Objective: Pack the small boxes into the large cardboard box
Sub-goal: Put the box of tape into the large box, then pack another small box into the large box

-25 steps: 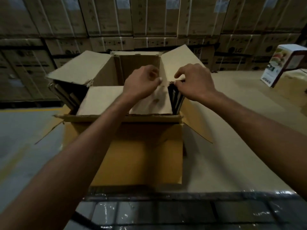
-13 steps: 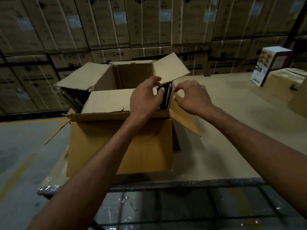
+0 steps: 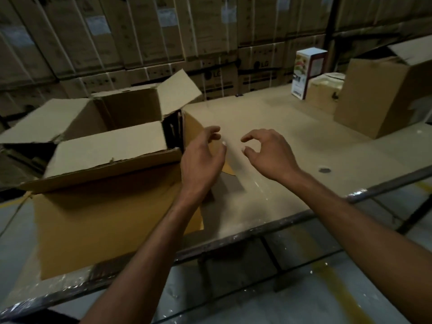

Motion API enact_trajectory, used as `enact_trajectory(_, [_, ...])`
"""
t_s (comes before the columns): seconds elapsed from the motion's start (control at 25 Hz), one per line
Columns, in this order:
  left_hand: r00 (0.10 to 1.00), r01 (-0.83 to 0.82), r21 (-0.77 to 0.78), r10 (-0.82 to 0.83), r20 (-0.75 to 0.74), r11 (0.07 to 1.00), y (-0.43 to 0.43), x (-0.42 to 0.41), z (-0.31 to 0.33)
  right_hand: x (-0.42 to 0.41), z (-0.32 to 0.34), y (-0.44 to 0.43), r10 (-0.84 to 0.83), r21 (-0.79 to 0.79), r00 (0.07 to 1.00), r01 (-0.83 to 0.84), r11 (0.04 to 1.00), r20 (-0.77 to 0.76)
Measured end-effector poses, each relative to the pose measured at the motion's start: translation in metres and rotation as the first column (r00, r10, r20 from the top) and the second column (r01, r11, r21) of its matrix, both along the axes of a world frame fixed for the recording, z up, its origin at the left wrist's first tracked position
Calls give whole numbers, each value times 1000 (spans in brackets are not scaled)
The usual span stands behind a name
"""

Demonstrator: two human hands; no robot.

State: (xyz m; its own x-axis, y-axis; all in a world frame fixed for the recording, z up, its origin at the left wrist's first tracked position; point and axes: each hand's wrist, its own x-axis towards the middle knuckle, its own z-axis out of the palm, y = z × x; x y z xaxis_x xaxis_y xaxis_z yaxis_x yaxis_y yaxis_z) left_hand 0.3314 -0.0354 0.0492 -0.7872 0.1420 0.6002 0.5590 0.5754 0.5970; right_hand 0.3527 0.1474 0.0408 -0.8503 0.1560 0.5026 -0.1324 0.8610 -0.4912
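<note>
Both hands had come away from the large cardboard box [image 3: 105,218] and hung empty over the desk [image 3: 268,113]. One second before, they had been together at the box's right-hand edge, pinching at the dark flat small boxes [image 3: 173,132] standing on edge there. Half a second before, the left hand [image 3: 201,160] had gripped one of those dark boxes at the slot while the right hand [image 3: 268,155] waited just beside it. Now the left hand was released, fingers loosely curved around nothing. It sat in front of the box's hanging side flap [image 3: 195,127], though whether it touched the flap could not be told. The right hand was also released, thumb and forefinger curled toward each other with nothing between them, just to the right of the left hand.

The dark small boxes stood upright just left of and beyond the left hand, wedged between the box's right wall and a loose cardboard sheet [image 3: 109,146] lying across the opening. The view itself had swung rightward with the hands.

Judging from this, that piece of packing looked finished and the hands seemed headed for more stock. Well beyond the right hand stood a white printed box [image 3: 306,71] beside a low carton [image 3: 325,94], with a tall brown carton [image 3: 378,97] further right. Which of these held the next small boxes could not be told. The big box's flaps were all up or out, so it was not yet ready to close.
</note>
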Motion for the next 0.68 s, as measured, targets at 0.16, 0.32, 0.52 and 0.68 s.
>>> enact_trajectory(0.16, [994, 63, 16, -64, 83, 998, 73, 20, -21, 32, -25, 72, -62, -73, 998, 64, 995, 30])
enact_trajectory(0.32, [967, 83, 158, -118, 228, 984, 178, 40, -46, 73, -51, 167, -87, -136, 992, 98, 986, 89])
enact_trajectory(0.52, [908, 166, 254, -249, 337, 953, 297, 62, -69, 110, -67, 275, -151, -156, 978, 173, 972, 143])
enact_trajectory(0.68, [871, 239, 268, -328, 365, 933, 375, 47, -69, 105, -64, 350, -227, -226, 964, 253, 941, 136])
